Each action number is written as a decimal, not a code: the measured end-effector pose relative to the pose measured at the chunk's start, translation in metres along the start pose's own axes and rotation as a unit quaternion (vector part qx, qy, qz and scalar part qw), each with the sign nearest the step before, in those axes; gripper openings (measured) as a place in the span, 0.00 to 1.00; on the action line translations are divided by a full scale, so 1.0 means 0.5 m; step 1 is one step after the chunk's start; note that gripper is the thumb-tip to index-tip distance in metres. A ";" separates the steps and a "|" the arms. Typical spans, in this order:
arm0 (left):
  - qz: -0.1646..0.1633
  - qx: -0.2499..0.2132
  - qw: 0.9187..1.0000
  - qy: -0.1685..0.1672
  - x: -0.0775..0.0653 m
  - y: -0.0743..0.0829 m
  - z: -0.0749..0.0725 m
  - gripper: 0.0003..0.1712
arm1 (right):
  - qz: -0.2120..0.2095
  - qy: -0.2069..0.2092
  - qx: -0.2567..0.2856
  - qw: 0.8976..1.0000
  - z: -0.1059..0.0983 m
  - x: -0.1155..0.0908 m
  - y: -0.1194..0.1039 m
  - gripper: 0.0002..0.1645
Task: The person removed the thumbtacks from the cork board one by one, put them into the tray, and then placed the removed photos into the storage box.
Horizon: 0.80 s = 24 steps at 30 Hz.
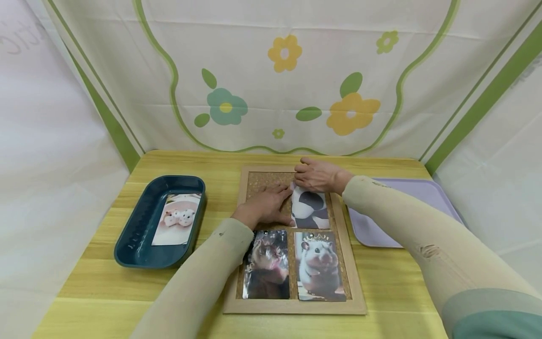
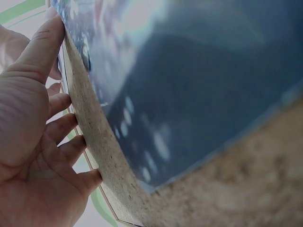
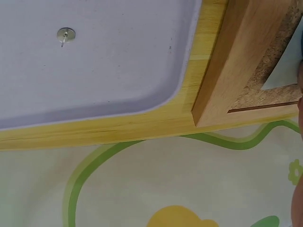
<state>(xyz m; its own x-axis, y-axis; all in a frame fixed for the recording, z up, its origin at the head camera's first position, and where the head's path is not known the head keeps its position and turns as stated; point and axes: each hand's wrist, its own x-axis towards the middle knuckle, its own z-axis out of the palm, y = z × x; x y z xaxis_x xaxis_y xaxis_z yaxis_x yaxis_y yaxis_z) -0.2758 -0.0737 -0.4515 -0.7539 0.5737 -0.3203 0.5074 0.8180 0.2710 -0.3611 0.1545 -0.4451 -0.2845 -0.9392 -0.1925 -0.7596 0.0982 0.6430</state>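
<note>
A photo of a black-and-white animal (image 1: 311,209) lies at the upper right of a wood-framed cork board (image 1: 262,180). My left hand (image 1: 266,206) rests on the cork beside it, fingers extended, thumb reaching the photo's lower left edge. Over the photo's top edge, my right hand (image 1: 318,176) presses with bent fingers; whatever lies under the fingertips is hidden. Below are a dark, glossy animal photo (image 1: 267,270), also large in the left wrist view, and a white hamster photo (image 1: 320,269). Each has a tack at its top.
Left of the board, a dark teal tray (image 1: 127,245) holds a photo of two white animals (image 1: 178,219). On the right, a lilac tray (image 1: 368,230) carries a metal thumbtack (image 3: 66,35). A printed cloth (image 1: 254,136) stands behind the wooden table.
</note>
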 end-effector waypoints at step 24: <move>0.008 0.002 1.000 0.001 0.009 0.007 0.002 0.63 | 0.065 0.033 0.007 0.997 -0.001 -0.059 -0.006 0.10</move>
<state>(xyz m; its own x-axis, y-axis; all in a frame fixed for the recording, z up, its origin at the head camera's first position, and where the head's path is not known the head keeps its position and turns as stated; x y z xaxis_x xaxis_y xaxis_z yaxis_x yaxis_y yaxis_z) -0.2771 -0.0684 -0.4529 -0.7464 0.5863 -0.3148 0.5211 0.8092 0.2715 -0.3500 0.1819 -0.4410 -0.3430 -0.9375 -0.0582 -0.7270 0.2257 0.6485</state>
